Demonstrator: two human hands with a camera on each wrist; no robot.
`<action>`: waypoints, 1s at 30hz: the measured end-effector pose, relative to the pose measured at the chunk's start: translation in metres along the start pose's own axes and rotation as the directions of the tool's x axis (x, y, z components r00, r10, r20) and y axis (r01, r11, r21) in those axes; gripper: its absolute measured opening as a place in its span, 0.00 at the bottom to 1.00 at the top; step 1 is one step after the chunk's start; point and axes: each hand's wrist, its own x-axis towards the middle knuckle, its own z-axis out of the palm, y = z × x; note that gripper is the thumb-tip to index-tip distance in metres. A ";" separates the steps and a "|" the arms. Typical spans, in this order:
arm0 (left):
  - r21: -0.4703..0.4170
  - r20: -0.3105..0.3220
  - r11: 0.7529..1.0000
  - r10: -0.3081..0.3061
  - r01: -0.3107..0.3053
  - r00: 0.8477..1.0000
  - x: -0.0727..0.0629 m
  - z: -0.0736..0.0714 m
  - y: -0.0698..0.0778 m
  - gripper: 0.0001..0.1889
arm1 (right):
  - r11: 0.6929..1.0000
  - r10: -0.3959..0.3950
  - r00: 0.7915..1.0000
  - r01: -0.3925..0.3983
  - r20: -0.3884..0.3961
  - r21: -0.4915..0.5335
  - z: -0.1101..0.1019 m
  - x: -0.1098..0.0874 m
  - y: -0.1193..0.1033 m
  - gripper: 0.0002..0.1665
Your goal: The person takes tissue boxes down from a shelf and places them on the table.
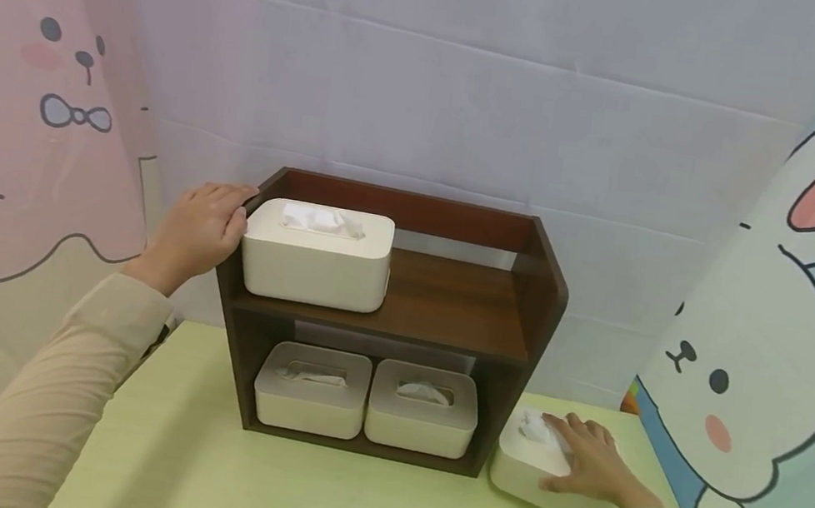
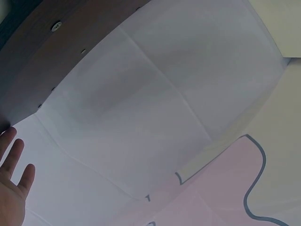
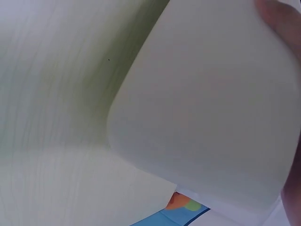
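At the upper left of a dark brown two-tier shelf [image 1: 463,294], my left hand [image 1: 203,226] rests on the side panel. Its fingers are fairly straight, and in the left wrist view the spread fingertips meet the wood. Beside that hand, a white tissue box [image 1: 315,273] sits on the upper tier. My right hand [image 1: 591,463] grips another tissue box [image 1: 526,469] from above, right of the shelf on the table, thumb on its near side. The right wrist view is filled by that box's plain end. Two more tissue boxes [image 1: 310,406] [image 1: 421,427] stand side by side in the lower tier.
The pale green-yellow table [image 1: 319,495] carries the shelf. Behind it hangs a pale cloth [image 1: 424,105]. Printed cartoon curtains flank both sides, with a rabbit figure [image 1: 731,391] close to my right arm.
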 end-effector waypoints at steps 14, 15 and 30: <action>0.000 0.017 1.000 -0.006 0.006 1.000 -0.001 -0.001 0.002 0.24 | 0.999 0.051 0.998 -0.051 0.022 0.004 0.016 0.001 0.010 0.58; 0.000 0.015 1.000 -0.005 0.005 1.000 -0.001 -0.001 0.003 0.24 | 0.998 0.057 0.998 -0.058 0.031 0.007 0.016 0.001 0.011 0.58; 0.003 0.001 1.000 -0.007 0.007 1.000 -0.001 -0.003 0.003 0.23 | 0.995 0.102 0.982 -0.103 0.161 0.000 0.017 0.011 0.021 0.62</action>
